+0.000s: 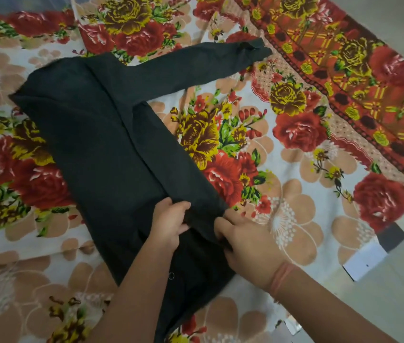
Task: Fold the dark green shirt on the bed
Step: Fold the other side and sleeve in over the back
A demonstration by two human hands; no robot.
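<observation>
Here, the bed (295, 219) fills nearly the whole frame, covered w/ a floral bedsheet (233, 149): red and yellow roses on white, plus big peach flower shapes. A darker red-orange patterned border band (344, 78) runs diagonally across the upper right. Pale floor (394, 305) shows at the lower right, beyond the bed's corner.

The dark green shirt (101, 149) lies roughly centre-left on the bed, looking almost black in this light. Its body stretches from upper left down toward the person at the bottom. One long sleeve (183, 68) reaches out flat to the upper right, cuff end touching the start of the border band. A long lengthwise fold edge runs down the body, w/ one side panel turned over onto the rest. A small button (171, 276) shows near the bottom, between the forearms.

Both forearms come in from the bottom edge. The right wrist carries a reddish thread band (282, 276).

Left hand (171, 222): grip closed, fingers curled around a bunched bit of the folded panel's near end. Right hand (248, 240): just beside it, fingertips tucked into the same fabric edge, pinching it; thumb side hidden under cloth, so how deep the hold goes is unclear. The two hands sit close, fabric between them.
</observation>
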